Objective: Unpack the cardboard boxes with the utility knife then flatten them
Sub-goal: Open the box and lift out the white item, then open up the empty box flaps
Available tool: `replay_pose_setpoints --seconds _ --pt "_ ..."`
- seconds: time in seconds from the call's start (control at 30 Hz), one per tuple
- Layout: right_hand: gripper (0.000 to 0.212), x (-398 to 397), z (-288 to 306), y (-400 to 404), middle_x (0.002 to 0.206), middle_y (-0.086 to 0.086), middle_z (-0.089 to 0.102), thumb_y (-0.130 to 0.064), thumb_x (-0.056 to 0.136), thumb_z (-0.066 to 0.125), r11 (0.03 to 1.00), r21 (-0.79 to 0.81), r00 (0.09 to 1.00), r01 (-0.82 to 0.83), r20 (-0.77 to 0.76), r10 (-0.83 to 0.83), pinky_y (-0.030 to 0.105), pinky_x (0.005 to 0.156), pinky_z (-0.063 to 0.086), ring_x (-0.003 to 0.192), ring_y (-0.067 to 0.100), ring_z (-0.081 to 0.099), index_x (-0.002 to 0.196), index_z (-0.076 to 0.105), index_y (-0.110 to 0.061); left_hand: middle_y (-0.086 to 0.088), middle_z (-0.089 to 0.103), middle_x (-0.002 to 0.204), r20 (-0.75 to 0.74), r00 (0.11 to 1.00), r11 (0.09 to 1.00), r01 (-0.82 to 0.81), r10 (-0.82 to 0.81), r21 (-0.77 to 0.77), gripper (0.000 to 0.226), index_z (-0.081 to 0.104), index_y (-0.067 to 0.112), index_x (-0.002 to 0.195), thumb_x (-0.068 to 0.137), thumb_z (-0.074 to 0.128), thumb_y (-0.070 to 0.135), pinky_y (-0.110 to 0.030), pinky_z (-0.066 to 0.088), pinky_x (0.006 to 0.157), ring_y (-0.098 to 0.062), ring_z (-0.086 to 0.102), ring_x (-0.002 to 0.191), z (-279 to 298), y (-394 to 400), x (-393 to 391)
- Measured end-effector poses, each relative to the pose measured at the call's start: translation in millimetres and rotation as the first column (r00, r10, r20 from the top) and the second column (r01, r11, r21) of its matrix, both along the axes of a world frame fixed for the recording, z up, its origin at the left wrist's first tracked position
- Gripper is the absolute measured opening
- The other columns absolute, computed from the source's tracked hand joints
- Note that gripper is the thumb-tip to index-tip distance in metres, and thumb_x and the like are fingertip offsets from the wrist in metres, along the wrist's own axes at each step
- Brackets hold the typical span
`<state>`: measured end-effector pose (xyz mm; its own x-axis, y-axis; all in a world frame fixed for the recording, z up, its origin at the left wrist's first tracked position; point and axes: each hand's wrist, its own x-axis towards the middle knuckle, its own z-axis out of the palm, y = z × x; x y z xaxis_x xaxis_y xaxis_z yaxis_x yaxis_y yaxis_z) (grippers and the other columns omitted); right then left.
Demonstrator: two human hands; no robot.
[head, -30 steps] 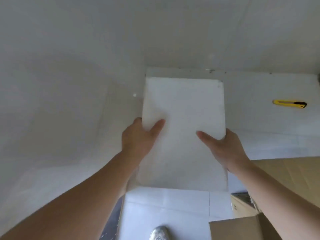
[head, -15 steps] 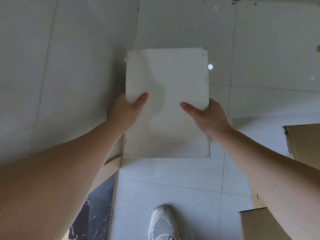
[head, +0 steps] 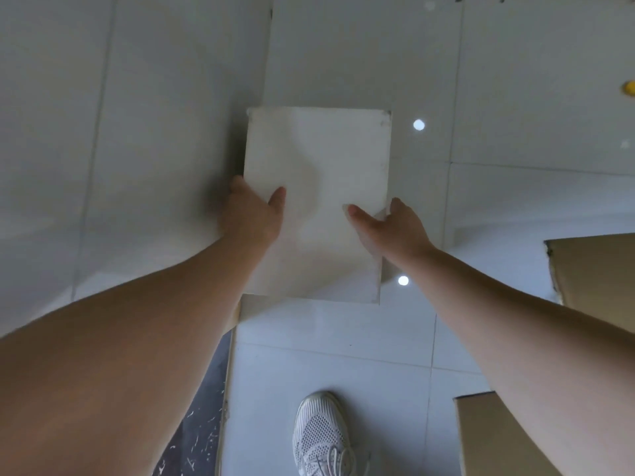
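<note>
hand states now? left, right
Left hand: grips the white panel at its left edge.
Right hand: thumb on the panel's face, fingers behind its right edge.

A yellow object (head: 630, 88) and cardboard boxes (head: 598, 280) are cut off at the right edge.

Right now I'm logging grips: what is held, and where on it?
A white foam panel: the left hand grips its left edge, the right hand its right edge, thumbs on its face.
</note>
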<state>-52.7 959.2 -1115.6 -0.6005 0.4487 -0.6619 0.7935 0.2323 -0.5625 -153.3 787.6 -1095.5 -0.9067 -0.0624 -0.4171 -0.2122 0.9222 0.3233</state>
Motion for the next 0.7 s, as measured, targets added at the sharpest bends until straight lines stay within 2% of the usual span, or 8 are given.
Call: replay_pose_setpoints --seconds 0.1,0.17,0.33,0.4,0.5,0.57,0.7 --pt "0.067 11 40 20 0.136 0.014 0.052 -0.049 0.089 0.058 0.993 0.034 0.993 -0.114 -0.002 0.114 0.027 0.099 0.036 0.128 0.028 0.047 0.135 0.046 -0.002 -0.014 0.048 0.137 -0.101 0.989 0.994 0.108 -0.11 -0.026 0.055 0.039 0.006 0.137 0.092 0.055 0.034 -0.036 0.04 0.098 -0.03 0.046 0.125 30 23 17" --pt "0.06 26 71 43 0.135 0.011 0.055 -0.044 0.091 0.058 0.986 0.067 0.987 -0.153 -0.036 0.155 0.026 0.101 0.036 0.126 0.024 0.05 0.136 0.048 -0.006 -0.01 0.049 0.137 -0.087 0.981 0.984 0.176 -0.174 0.018 0.049 0.043 0.009 0.135 0.094 0.053 0.032 -0.033 0.041 0.097 -0.027 0.048 0.125 54 45 37" --pt "0.038 99 148 123 0.117 0.007 0.065 -0.033 0.094 0.056 0.98 0.146 0.975 -0.137 -0.154 0.159 0.032 0.098 0.043 0.112 0.02 0.058 0.119 0.061 -0.005 -0.006 0.055 0.13 -0.021 0.972 0.969 0.235 -0.234 0.074 0.038 0.049 0.014 0.127 0.094 0.051 0.032 -0.03 0.041 0.088 -0.026 0.055 0.114 102 106 118" --pt "0.037 142 173 157 0.115 0.005 0.065 -0.033 0.095 0.054 0.974 0.173 0.969 -0.146 -0.174 0.176 0.03 0.092 0.045 0.107 0.018 0.059 0.114 0.063 -0.003 -0.006 0.058 0.128 -0.016 0.973 0.967 0.232 -0.232 0.102 0.036 0.051 0.013 0.125 0.093 0.052 0.031 -0.03 0.042 0.088 -0.026 0.055 0.114 116 128 155" --pt "0.033 218 202 204 0.113 0.0 0.063 -0.03 0.095 0.057 0.991 0.113 0.983 -0.067 -0.164 0.085 0.022 0.084 0.04 0.102 0.012 0.058 0.118 0.061 -0.006 -0.01 0.062 0.118 -0.014 0.976 0.968 0.216 -0.216 0.128 0.032 0.054 0.009 0.119 0.092 0.054 0.026 -0.033 0.046 0.087 -0.03 0.058 0.108 137 152 228" --pt "0.031 269 220 232 0.113 0.002 0.064 -0.028 0.094 0.059 0.996 0.087 0.988 -0.016 -0.155 0.03 0.023 0.083 0.042 0.102 0.015 0.06 0.116 0.063 -0.007 -0.009 0.063 0.112 0.006 0.985 0.976 0.171 -0.173 0.133 0.028 0.056 0.009 0.115 0.091 0.055 0.024 -0.033 0.046 0.082 -0.031 0.06 0.103 155 161 291" --pt "0.026 352 262 274 0.11 -0.002 0.066 -0.033 0.092 0.058 0.988 0.122 0.991 -0.094 -0.086 0.105 0.033 0.091 0.049 0.104 0.017 0.061 0.109 0.065 -0.015 -0.004 0.064 0.11 0.068 0.991 0.987 0.107 -0.116 0.124 0.024 0.057 0.014 0.112 0.092 0.054 0.027 -0.028 0.042 0.075 -0.023 0.059 0.095 197 185 402"
